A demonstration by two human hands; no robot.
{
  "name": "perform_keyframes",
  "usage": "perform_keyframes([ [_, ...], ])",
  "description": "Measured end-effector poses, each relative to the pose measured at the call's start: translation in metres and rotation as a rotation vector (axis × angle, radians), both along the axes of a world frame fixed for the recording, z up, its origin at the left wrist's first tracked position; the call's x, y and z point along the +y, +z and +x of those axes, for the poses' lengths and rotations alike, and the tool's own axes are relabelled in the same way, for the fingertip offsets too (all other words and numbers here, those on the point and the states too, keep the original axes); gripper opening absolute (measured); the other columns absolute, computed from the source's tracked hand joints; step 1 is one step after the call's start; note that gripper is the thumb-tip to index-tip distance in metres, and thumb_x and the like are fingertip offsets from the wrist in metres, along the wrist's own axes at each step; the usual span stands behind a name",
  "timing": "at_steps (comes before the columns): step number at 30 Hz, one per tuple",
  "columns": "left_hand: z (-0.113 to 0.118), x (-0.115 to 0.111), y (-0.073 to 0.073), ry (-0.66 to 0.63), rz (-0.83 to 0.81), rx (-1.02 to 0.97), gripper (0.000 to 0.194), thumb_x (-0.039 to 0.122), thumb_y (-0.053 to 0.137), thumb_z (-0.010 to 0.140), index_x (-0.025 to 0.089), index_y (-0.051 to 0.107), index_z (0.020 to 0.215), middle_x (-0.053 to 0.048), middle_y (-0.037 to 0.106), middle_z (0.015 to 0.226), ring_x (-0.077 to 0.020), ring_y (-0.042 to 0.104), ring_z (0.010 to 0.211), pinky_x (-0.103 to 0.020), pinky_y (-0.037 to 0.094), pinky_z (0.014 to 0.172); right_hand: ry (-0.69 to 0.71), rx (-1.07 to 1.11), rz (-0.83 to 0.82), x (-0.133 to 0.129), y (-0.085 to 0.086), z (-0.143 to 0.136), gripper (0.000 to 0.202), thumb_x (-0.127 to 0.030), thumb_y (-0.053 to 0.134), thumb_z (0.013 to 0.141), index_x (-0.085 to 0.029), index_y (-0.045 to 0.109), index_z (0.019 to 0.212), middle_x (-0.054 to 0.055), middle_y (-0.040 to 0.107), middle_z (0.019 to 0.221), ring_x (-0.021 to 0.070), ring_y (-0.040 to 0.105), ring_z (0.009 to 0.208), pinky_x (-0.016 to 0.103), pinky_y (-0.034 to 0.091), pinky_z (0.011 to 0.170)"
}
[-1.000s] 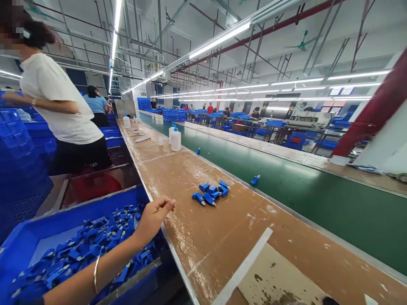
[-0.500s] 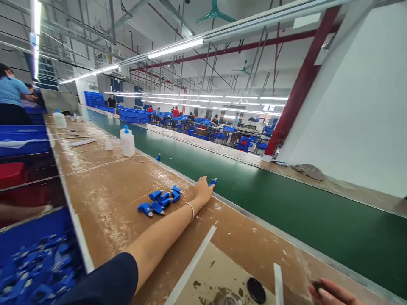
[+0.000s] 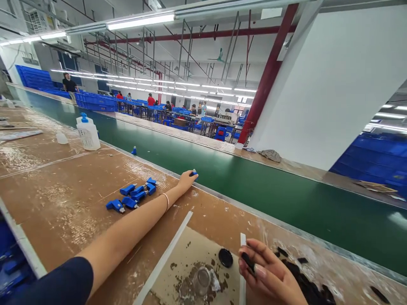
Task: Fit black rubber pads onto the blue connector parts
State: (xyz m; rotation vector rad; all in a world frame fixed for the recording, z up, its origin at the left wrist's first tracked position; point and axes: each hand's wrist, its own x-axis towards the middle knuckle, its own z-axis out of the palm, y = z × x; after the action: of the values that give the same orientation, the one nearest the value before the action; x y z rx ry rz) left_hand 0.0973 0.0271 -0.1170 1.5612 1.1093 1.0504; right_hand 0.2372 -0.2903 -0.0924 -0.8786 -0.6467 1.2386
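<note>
1. The green conveyor belt [image 3: 286, 190] runs along the far edge of your brown workbench [image 3: 63, 199]. One small blue part [image 3: 134, 150] already rides on the belt near its near edge, well up the line.
2. A white squeeze bottle [image 3: 88, 133] with a blue cap stands near the bench's far edge, to the left.
3. Your left hand [image 3: 186, 180] is stretched out to the bench's far edge, fingers closed round a blue plastic part [image 3: 193, 173] held just over the belt's near edge. By my reading, this part is not yet let go.
4. A cluster of blue parts [image 3: 133, 195] lies mid-bench beside your left forearm; these look still to be handled.
5. Your right hand [image 3: 270, 277] sits at the near edge, thumb and fingers pinching a small black piece [image 3: 248, 262]. More black pieces [image 3: 305, 284] lie just to its right.
6. A black round cap [image 3: 225, 257] and a clear small cup [image 3: 202, 280] rest on the stained pad near it.
</note>
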Motion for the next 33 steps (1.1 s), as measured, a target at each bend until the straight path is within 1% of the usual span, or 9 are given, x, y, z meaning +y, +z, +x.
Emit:
perform_keyframes([
  [4, -0.007, -0.069, -0.004, -0.205, -0.161, -0.260, 0.022, 0.028, 0.054, 0.091, 0.012, 0.053, 0.106, -0.005, 0.061, 0.089, -0.0150, 0.061, 0.073, -0.027, 0.050, 0.062, 0.022, -0.193, 0.008, -0.005, -0.002, -0.008, 0.042, -0.038, 0.078, 0.064, -0.022, 0.062, 0.100, 0.007, 0.066, 0.093, 0.0184, 0.062, 0.089, 0.028, 0.050, 0.080],
  [6, -0.018, -0.108, -0.004, -0.309, -0.258, -0.360, 0.020, 0.027, 0.059, 0.086, 0.013, 0.052, 0.099, -0.006, 0.063, 0.081, -0.0141, 0.061, 0.068, -0.021, 0.044, 0.054, 0.028, -0.502, 0.060, -0.008, -0.006, -0.009, 0.034, -0.037, 0.070, 0.074, -0.023, 0.059, 0.104, 0.005, 0.065, 0.097, 0.0171, 0.061, 0.092, 0.027, 0.048, 0.082],
  [8, -0.032, -0.142, -0.002, -0.396, -0.347, -0.436, 0.024, 0.029, 0.066, 0.078, 0.014, 0.052, 0.092, -0.007, 0.064, 0.078, -0.0138, 0.062, 0.065, -0.018, 0.039, 0.051, 0.081, -0.934, 0.161, -0.009, -0.010, -0.010, 0.030, -0.030, 0.061, 0.082, -0.024, 0.055, 0.110, 0.004, 0.064, 0.101, 0.0165, 0.060, 0.094, 0.029, 0.047, 0.084],
  [10, -0.047, -0.169, 0.001, -0.466, -0.425, -0.486, 0.030, 0.030, 0.071, 0.071, 0.014, 0.054, 0.090, -0.007, 0.064, 0.078, -0.0142, 0.063, 0.064, -0.018, 0.037, 0.050, 0.146, -1.304, 0.302, -0.009, -0.013, -0.011, 0.033, -0.022, 0.054, 0.085, -0.025, 0.048, 0.118, 0.004, 0.062, 0.105, 0.0167, 0.059, 0.097, 0.031, 0.047, 0.086],
  [12, -0.059, -0.186, 0.004, -0.518, -0.494, -0.509, 0.034, 0.030, 0.074, 0.067, 0.012, 0.058, 0.091, -0.006, 0.063, 0.076, -0.0148, 0.063, 0.063, -0.019, 0.038, 0.051, 0.166, -1.501, 0.441, -0.008, -0.013, -0.015, 0.037, -0.016, 0.049, 0.087, -0.026, 0.042, 0.122, 0.005, 0.060, 0.106, 0.0178, 0.057, 0.098, 0.034, 0.048, 0.085],
  [15, -0.068, -0.197, 0.009, -0.562, -0.549, -0.534, 0.037, 0.028, 0.076, 0.065, 0.010, 0.061, 0.095, -0.005, 0.063, 0.072, -0.0154, 0.064, 0.061, -0.021, 0.041, 0.055, 0.127, -1.613, 0.540, -0.005, -0.010, -0.022, 0.038, -0.012, 0.045, 0.087, -0.025, 0.039, 0.123, 0.006, 0.058, 0.103, 0.0202, 0.055, 0.096, 0.037, 0.048, 0.082],
  [25, -0.065, -0.202, 0.009, -0.617, -0.575, -0.590, 0.044, 0.025, 0.076, 0.067, 0.011, 0.061, 0.105, -0.011, 0.067, 0.089, -0.0210, 0.066, 0.079, -0.027, 0.045, 0.068, 0.137, -1.840, 0.558, -0.005, -0.012, -0.026, 0.048, -0.012, 0.039, 0.089, -0.021, 0.030, 0.135, 0.009, 0.059, 0.105, 0.0253, 0.052, 0.095, 0.043, 0.048, 0.080],
  [30, -0.066, -0.207, 0.010, -0.577, -0.536, -0.582, 0.043, 0.023, 0.078, 0.065, 0.011, 0.060, 0.102, -0.009, 0.065, 0.086, -0.0181, 0.065, 0.074, -0.025, 0.046, 0.064, 0.208, -1.658, 0.451, -0.009, -0.006, -0.025, 0.048, -0.013, 0.038, 0.091, -0.026, 0.028, 0.136, 0.008, 0.055, 0.108, 0.0207, 0.052, 0.100, 0.038, 0.049, 0.085],
  [33, -0.065, -0.213, 0.011, -0.589, -0.538, -0.594, 0.043, 0.025, 0.080, 0.065, 0.013, 0.059, 0.100, -0.007, 0.064, 0.087, -0.0197, 0.067, 0.076, -0.026, 0.047, 0.066, 0.144, -1.492, 0.392, -0.013, -0.002, -0.023, 0.044, -0.019, 0.042, 0.092, -0.028, 0.031, 0.133, 0.006, 0.055, 0.110, 0.0159, 0.054, 0.103, 0.030, 0.047, 0.090],
])
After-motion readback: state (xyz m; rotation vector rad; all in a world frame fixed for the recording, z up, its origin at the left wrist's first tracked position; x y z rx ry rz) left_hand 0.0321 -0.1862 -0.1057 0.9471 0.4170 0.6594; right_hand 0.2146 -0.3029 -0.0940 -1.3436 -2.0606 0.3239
